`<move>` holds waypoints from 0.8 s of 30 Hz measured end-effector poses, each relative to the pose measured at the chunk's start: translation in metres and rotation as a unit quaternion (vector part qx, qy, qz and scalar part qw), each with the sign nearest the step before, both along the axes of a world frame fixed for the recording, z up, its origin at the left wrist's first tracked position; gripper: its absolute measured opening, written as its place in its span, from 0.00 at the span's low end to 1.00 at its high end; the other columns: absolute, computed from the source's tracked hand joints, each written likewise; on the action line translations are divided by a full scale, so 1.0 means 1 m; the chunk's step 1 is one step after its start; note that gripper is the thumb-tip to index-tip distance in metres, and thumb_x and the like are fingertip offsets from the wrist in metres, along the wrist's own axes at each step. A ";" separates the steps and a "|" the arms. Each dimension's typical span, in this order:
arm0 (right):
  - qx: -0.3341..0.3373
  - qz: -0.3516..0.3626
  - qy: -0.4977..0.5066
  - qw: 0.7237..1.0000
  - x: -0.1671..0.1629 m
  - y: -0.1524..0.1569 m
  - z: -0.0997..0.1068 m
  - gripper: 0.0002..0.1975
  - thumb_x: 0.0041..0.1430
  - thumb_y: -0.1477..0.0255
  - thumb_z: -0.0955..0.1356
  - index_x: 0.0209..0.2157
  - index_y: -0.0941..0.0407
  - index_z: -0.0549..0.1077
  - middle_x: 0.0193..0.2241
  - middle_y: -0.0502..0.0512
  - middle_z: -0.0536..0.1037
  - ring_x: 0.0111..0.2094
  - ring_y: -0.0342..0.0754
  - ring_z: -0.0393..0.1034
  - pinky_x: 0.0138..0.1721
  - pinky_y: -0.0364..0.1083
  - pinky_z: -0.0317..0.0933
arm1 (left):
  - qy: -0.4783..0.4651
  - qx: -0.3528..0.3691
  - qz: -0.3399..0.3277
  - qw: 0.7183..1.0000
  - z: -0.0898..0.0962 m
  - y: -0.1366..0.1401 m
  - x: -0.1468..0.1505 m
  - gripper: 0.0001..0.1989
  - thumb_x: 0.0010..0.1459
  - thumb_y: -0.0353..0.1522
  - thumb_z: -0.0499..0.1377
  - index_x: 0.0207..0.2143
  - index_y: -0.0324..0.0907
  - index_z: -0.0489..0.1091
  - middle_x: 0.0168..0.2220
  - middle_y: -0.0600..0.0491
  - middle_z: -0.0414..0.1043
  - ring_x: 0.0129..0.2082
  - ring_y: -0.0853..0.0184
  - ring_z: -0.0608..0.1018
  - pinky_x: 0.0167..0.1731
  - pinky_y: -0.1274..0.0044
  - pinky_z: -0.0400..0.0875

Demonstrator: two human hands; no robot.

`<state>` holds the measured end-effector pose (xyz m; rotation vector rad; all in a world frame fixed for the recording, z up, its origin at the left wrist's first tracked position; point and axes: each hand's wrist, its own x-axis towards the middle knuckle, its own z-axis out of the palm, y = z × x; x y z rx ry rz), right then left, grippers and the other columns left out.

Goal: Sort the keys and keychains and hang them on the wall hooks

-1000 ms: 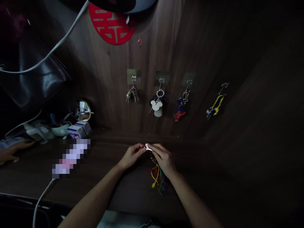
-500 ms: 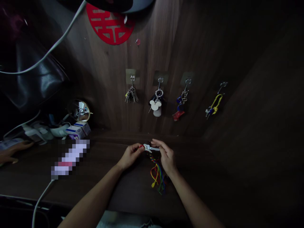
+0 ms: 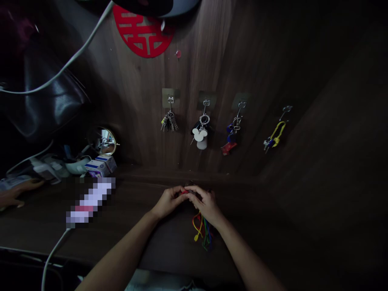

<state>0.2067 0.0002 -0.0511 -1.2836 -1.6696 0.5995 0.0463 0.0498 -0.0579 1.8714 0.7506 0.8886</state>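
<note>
My left hand (image 3: 169, 203) pinches a small red piece (image 3: 184, 192) between thumb and fingers. Against it from the right, my right hand (image 3: 206, 203) is closed, its fingertips meeting those of the left. The white part that belongs with the red piece is mostly covered by the fingers, so I cannot make out its kind. Below my right hand, a bundle of thin cords (image 3: 202, 230) in yellow, red, green and blue lies on the dark wooden surface. A dark clump (image 3: 190, 184) sits just behind the fingertips, too dim to name.
Keys (image 3: 169, 122), a white mouse-head keychain (image 3: 199, 135), a red and blue keychain (image 3: 229, 147) and a yellow-corded key set (image 3: 276, 135) hang on wall hooks. To the left are a round mirror (image 3: 106, 141), small boxes (image 3: 100, 166), a blurred-out strip (image 3: 91, 202) and a black bag (image 3: 54, 93).
My right hand has moved left and closed over the white part, which showed between the hands before. My left hand has kept its pinch on the red piece.
</note>
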 end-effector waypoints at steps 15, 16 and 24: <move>-0.086 0.017 0.103 0.991 0.007 0.006 -0.002 0.11 0.47 0.63 0.70 0.30 0.56 0.74 0.16 0.43 0.66 0.16 0.37 0.56 0.18 0.38 0.50 | -0.066 -0.013 0.088 0.994 0.000 0.001 -0.001 0.13 0.54 0.41 0.56 0.29 0.39 0.69 0.27 0.55 0.68 0.29 0.70 0.68 0.31 0.80 0.63; -0.080 0.025 0.084 0.993 0.006 0.004 0.000 0.10 0.48 0.64 0.70 0.29 0.55 0.74 0.16 0.43 0.67 0.17 0.38 0.58 0.19 0.39 0.52 | -0.068 -0.008 0.092 0.993 0.000 0.001 -0.002 0.13 0.54 0.41 0.56 0.29 0.39 0.68 0.27 0.55 0.68 0.29 0.70 0.68 0.32 0.80 0.63; 0.024 0.037 0.122 0.992 0.010 0.003 0.008 0.08 0.51 0.65 0.68 0.26 0.54 0.74 0.30 0.51 0.72 0.33 0.44 0.67 0.34 0.42 0.61 | -0.075 -0.015 0.104 0.992 0.003 0.000 -0.001 0.14 0.52 0.42 0.57 0.32 0.40 0.69 0.28 0.55 0.70 0.30 0.69 0.70 0.33 0.78 0.65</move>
